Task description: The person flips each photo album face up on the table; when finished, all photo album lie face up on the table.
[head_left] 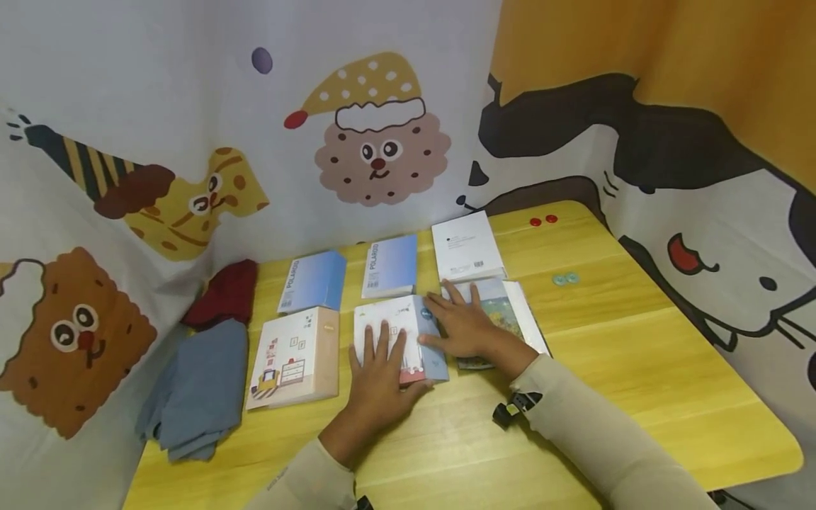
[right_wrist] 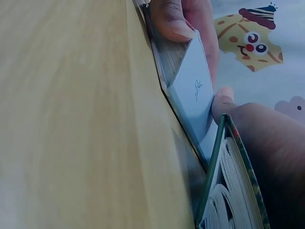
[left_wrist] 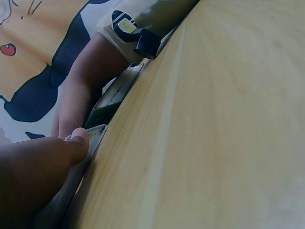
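My left hand lies spread, fingers straight, on the white illustrated cover of a middle book. That book has a light blue flap along its right side, and the left thumb reaches the flap's near edge. Over the flap's upper right sits my right hand, its fingers extended. In the right wrist view the right thumb touches the side of the blue flap. Beneath the right hand and wrist is a thick book with a painted cover, partly hidden; its pages bulge apart.
Left of the hands lies another illustrated book. Behind stand two blue POLARDO books and a white one. Red buttons and pale green buttons lie right. Folded grey cloth and dark red cloth sit left.
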Tool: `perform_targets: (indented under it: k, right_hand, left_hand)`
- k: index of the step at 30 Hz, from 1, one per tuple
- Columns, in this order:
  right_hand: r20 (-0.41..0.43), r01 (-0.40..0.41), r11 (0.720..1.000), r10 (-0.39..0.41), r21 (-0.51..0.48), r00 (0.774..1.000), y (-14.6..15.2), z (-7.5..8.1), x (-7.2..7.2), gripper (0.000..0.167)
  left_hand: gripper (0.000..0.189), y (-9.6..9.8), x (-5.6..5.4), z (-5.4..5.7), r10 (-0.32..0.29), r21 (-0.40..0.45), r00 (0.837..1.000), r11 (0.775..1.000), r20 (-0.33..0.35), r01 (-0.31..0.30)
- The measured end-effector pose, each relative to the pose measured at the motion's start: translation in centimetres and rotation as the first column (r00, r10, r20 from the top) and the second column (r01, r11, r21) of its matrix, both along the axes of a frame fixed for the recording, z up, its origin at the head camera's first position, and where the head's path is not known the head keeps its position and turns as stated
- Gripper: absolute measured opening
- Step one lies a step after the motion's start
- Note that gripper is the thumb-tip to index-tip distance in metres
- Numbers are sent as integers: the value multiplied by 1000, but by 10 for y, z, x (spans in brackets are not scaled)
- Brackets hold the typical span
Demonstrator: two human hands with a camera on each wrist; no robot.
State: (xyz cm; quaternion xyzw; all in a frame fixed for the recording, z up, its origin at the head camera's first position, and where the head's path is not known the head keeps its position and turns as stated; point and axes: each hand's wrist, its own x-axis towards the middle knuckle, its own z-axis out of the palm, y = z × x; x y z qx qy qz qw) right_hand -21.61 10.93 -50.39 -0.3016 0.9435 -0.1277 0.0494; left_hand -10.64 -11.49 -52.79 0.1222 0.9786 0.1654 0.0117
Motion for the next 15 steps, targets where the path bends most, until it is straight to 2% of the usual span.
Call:
perform_targets:
  k: [5, 12, 15]
  right_hand:
    - [-12, 14, 1000, -14, -2, 1000, -1, 3, -1, 94]
    - [-6, 11, 1000, -11, -24, 1000, -2, 1, 0, 94]
    - [-7, 19, 999, -19, -49, 1000, -1, 1, -2, 93]
  left_hand:
    - [109, 0, -3, 1, 7, 2, 1000, 1000, -22, -7]
    - [108, 0, -1, 0, 17, -7, 1000, 1000, 16, -17]
    - [107, 0, -1, 0, 16, 7, 1000, 1000, 13, -16]
